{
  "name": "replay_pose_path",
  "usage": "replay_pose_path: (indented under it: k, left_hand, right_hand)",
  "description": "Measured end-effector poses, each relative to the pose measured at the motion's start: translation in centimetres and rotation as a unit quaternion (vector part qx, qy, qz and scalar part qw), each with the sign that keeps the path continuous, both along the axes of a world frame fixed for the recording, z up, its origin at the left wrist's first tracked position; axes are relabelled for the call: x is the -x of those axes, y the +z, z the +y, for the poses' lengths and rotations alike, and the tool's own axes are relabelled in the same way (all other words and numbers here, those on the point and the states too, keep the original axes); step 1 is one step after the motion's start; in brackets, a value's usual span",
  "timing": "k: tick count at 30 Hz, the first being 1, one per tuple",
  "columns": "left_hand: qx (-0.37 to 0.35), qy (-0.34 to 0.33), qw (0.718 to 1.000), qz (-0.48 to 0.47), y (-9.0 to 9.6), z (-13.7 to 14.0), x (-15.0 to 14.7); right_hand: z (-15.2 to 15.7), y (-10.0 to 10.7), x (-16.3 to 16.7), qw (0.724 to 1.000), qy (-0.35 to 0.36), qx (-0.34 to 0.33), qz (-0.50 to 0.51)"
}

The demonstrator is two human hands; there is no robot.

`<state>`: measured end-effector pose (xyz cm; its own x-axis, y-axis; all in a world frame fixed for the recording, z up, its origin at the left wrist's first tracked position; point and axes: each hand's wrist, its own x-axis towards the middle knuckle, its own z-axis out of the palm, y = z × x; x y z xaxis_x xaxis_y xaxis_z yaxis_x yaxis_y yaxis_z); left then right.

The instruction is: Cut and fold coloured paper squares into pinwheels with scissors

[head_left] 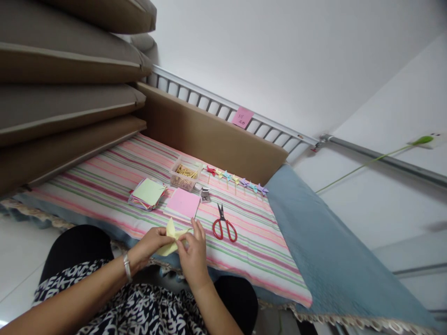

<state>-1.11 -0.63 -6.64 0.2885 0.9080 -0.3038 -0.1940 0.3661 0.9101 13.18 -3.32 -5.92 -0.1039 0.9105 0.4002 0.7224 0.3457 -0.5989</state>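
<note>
Your L hand reaches in from lower L, bracelet at the wrist, thumb & index in a narrow pinch on the yellow paper. Just beyond that hand: a paper stack w/ green top sheet. The yellow paper is btwn your 2 hands, at the near edge of the striped cloth. 1 tip points away from you, 1 points R, 1 back twd you & L; long axis runs approx. near-to-far, leaning a bit. It's pale, plain, folded into pointed flaps, middle hidden by fingers. Beyond it: pink stack, then a clear box w/ gold sticks. Your R hand comes up from lower R, thumb & index pinching the yellow paper's R side, other fingers raised. R of it: red-handled scissors, blades pointing away; farther, a row of pinwheels.
</note>
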Motion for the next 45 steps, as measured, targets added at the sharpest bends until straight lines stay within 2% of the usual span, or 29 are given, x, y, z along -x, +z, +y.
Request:
replay_pose_path:
  k: [5,9,15,19,22,26,30,32,35,38,41,45]
  left_hand:
    - [0.0,-0.014,1.0,-0.012,-0.2,-0.1,0.0]
    - [-0.013,-0.004,0.999,0.031,-0.9,0.3,0.1]
    - [-0.041,-0.026,0.996,0.081,-2.1,0.9,0.4]
    - [-0.064,-0.07,0.989,0.113,-2.6,0.9,0.2]
    - [-0.088,-0.095,0.983,0.128,-2.6,0.7,-0.2]
    - [-0.117,-0.107,0.977,0.144,-2.5,0.6,-0.3]
    - [-0.134,-0.092,0.974,0.158,-2.5,0.8,-0.3]
    - [-0.144,-0.074,0.973,0.162,-2.4,0.8,-0.3]
    - [-0.146,-0.004,0.977,0.153,-1.7,0.7,-0.3]
    - [-0.08,0.04,0.994,0.064,-0.4,0.0,-0.2]
    - [-0.013,0.001,0.999,-0.05,0.5,-0.9,-0.3]
    - [0.015,-0.001,0.995,-0.095,0.3,-1.3,-0.7]
  right_hand:
    - [0.1,-0.2,0.1,1.0,0.0,-0.002,-0.001]
    - [0.1,-0.3,0.2,1.0,-0.001,-0.002,-0.011]
    - [0.0,1.3,-0.1,0.999,0.008,-0.013,-0.036]
    - [0.5,2.1,-0.6,0.995,0.053,0.053,-0.073]
    - [0.9,1.8,-0.8,0.987,0.089,0.109,-0.077]
    - [1.1,1.3,-0.9,0.984,0.092,0.143,-0.055]
    - [1.1,0.9,-0.9,0.979,0.095,0.18,0.014]
    - [1.4,0.6,-0.9,0.972,0.087,0.202,0.084]
    - [1.9,0.1,-1.0,0.939,0.058,0.247,0.233]
    - [2.4,-0.3,-0.9,0.909,0.037,0.268,0.316]
    - [2.4,-0.5,-0.6,0.893,0.027,0.274,0.357]
    - [2.1,-0.5,-0.2,0.871,0.025,0.28,0.402]
